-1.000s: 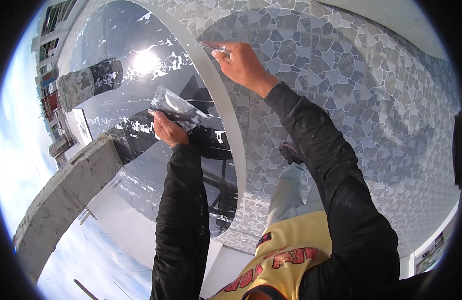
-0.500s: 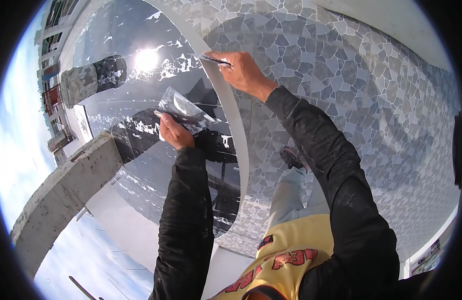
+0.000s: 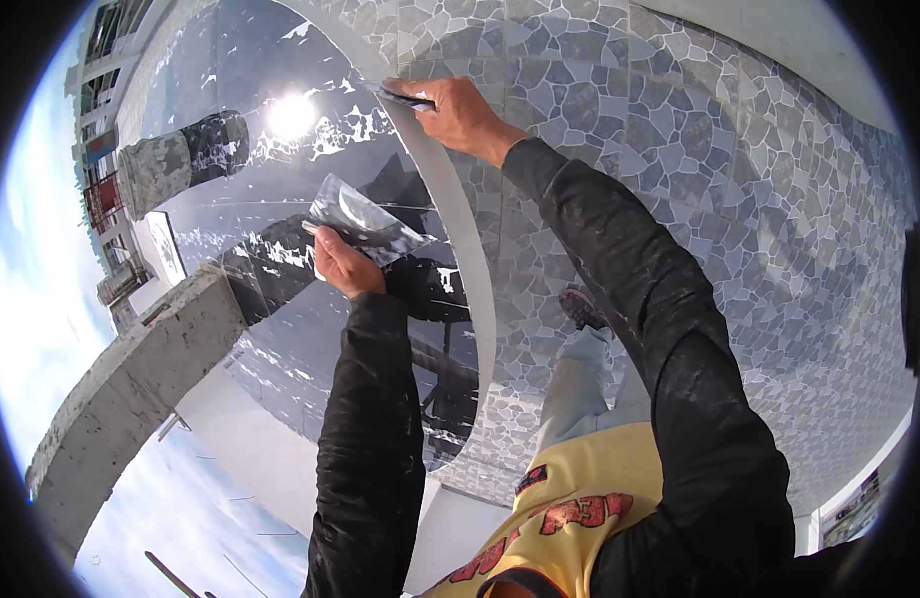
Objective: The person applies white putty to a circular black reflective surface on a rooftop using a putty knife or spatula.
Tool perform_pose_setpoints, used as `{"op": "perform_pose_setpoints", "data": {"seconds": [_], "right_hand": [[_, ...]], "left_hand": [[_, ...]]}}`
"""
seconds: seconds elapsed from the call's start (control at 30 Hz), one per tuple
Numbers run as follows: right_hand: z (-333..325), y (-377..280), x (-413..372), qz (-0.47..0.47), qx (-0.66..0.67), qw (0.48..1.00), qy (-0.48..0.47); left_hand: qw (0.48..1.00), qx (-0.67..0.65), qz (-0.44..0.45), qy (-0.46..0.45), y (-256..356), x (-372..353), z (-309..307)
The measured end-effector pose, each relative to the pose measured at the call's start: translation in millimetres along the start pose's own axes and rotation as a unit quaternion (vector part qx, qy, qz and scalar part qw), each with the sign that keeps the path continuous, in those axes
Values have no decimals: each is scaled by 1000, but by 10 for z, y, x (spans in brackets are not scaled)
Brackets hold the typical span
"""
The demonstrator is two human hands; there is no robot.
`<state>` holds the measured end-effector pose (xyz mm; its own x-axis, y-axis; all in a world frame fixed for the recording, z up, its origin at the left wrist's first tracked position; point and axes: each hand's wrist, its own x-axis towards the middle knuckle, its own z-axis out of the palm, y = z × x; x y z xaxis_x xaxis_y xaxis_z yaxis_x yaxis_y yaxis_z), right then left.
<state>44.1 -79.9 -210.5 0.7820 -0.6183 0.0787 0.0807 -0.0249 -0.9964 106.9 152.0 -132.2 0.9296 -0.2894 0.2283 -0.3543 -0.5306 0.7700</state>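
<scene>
My left hand [image 3: 348, 265] is closed on the near side of a wide flat metal putty blade [image 3: 365, 214], smeared with white paste and held above a dark glossy surface [image 3: 231, 85]. My right hand [image 3: 468, 122] grips a putty knife [image 3: 410, 99] that I see nearly edge-on. Its thin blade reaches over the pale rim [image 3: 445, 194] of the dark surface; whether it touches cannot be made out. White patches and streaks [image 3: 355, 128] are scattered across that surface, and bright sun glares off it.
Floor tiles with a grey stone pattern [image 3: 679, 149] lie right of the rim, where my shoe [image 3: 583, 307] shows. A rough concrete beam [image 3: 141, 359] and a stubby concrete post [image 3: 156, 171] border the dark surface at the left. Buildings [image 3: 103, 194] and sky lie beyond.
My right hand has moved up and to the left with the putty knife, along the pale rim. My left hand and its blade have shifted very slightly left.
</scene>
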Motion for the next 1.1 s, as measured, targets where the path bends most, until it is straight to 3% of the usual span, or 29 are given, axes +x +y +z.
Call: {"op": "perform_pose_setpoints", "data": {"seconds": [0.07,0.1,0.13,0.2,0.3,0.5,0.63,0.8,0.93,1.03,1.1], "right_hand": [[81,157,-144,-172,-32,980,100],[4,142,-201,-88,-1,995,53],[-78,27,-186,-89,-1,995,53],[-232,-152,-116,78,-50,996,0],[-142,-106,147,39,-35,997,64],[-65,-47,301,39,4,996,85],[-144,-100,212,78,-28,996,13],[-17,40,203,7,21,1000,16],[-59,32,-24,62,-5,998,-28],[-31,11,-256,23,27,999,-7],[-6,-20,-441,-53,33,997,35]], "left_hand": [[1000,-7,-8,-1,-19,1,-5],[1000,-4,-2,-6,-21,10,-10],[1000,0,3,-11,-12,12,-16],[1000,1,-1,-8,2,-1,-9],[1000,-2,-1,-5,24,8,8],[1000,1,-1,-6,17,5,-7],[1000,10,5,-7,54,1,-5],[1000,-7,-8,2,35,-4,16],[1000,2,-5,15,7,-4,18],[1000,8,-3,18,-7,-6,20],[1000,6,-4,17,-60,20,9]]}}
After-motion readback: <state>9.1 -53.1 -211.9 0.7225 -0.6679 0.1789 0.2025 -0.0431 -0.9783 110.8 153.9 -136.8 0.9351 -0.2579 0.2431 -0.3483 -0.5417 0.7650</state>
